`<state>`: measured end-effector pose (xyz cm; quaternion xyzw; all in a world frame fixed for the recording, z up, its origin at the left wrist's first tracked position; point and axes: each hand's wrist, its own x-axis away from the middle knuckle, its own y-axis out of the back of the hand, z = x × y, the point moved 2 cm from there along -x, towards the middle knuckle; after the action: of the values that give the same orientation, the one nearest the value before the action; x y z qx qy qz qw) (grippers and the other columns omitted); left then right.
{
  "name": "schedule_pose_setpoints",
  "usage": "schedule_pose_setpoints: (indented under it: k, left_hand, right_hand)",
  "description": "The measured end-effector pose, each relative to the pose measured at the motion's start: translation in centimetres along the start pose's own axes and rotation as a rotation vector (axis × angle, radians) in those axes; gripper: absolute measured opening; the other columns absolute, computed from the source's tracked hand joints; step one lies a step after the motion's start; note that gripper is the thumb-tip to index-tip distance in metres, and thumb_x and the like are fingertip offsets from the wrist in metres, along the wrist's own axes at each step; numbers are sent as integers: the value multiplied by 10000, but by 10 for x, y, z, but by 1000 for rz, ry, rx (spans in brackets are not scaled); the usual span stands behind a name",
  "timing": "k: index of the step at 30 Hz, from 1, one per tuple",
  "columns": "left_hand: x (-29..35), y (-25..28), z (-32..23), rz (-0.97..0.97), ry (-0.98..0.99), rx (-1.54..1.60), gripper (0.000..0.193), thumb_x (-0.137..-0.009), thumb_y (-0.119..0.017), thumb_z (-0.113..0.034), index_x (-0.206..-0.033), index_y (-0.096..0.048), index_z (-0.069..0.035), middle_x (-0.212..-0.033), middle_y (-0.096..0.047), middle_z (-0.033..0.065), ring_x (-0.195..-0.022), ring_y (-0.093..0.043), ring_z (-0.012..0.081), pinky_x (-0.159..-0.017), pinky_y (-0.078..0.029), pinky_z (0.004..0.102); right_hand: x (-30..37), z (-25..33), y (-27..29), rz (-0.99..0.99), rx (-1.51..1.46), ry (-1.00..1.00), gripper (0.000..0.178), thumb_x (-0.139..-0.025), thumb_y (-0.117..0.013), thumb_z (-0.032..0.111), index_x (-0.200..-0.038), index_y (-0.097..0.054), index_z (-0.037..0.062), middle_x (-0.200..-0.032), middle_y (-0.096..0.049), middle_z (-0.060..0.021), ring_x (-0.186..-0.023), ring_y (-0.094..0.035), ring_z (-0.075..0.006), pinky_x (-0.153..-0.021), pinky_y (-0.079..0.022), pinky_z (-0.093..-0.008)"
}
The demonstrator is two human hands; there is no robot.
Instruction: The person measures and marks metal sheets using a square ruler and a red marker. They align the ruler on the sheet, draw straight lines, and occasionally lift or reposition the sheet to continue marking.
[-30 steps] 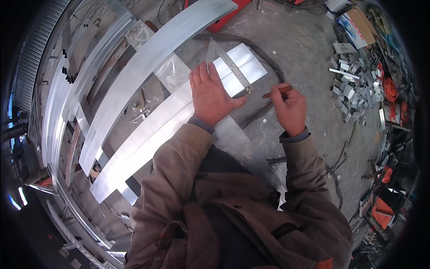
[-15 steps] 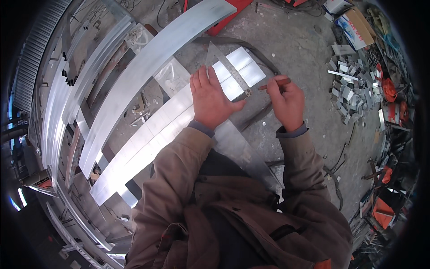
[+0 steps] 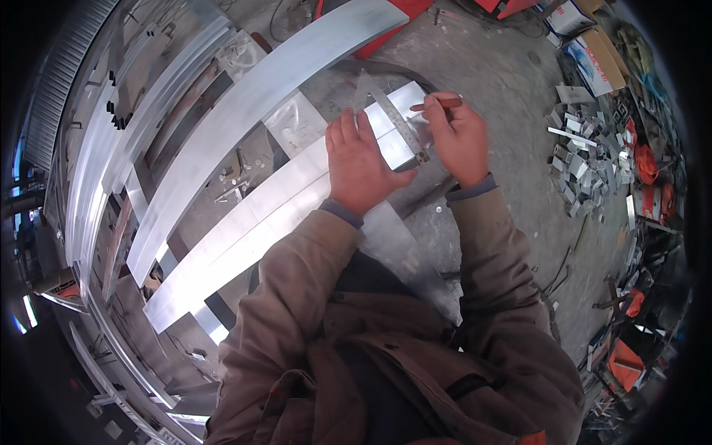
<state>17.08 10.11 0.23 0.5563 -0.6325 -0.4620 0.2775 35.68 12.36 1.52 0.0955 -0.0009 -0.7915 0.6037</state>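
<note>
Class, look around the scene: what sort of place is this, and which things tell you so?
Probably a metalworking shop: long silvery metal bars lie side by side, small metal offcuts are heaped on the floor, and a triangular set square lies near the left hand.

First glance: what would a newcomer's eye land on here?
Probably the bright metal bars running diagonally through the middle, the left hand spread over them. Next, the right hand gripping a brown stick by the triangular ruler near their upper-right end. Off right, a heap of silvery metal pieces lies on the floor.
</note>
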Motion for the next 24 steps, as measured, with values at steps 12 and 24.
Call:
schedule_pose_setpoints:
  k: [12, 24]
  left_hand:
    - [0, 1, 3, -11, -10, 4, 1280, -602, -982, -564, -1516, -441, 149, -1557, -436, 340, -1424, -430, 503, -1254, -328, 568]
    - [0, 2, 2, -13, 7, 16, 1280, -596, -986, -564, -1515, -443, 141, -1550, -443, 340, -1439, -420, 500, -1253, -319, 574]
  right_hand:
    - [-44, -15, -34, 96, 360, 61, 267, -1043, -673, 299, -1008, -794, 64, -911, -815, -129, -860, -779, -364, -787, -591, -451]
    - [-57, 0, -28, 276, 573, 189, 281, -1054, -689, 252, -987, -781, -5, -868, -811, -139, -757, -766, -242, -712, -570, -377]
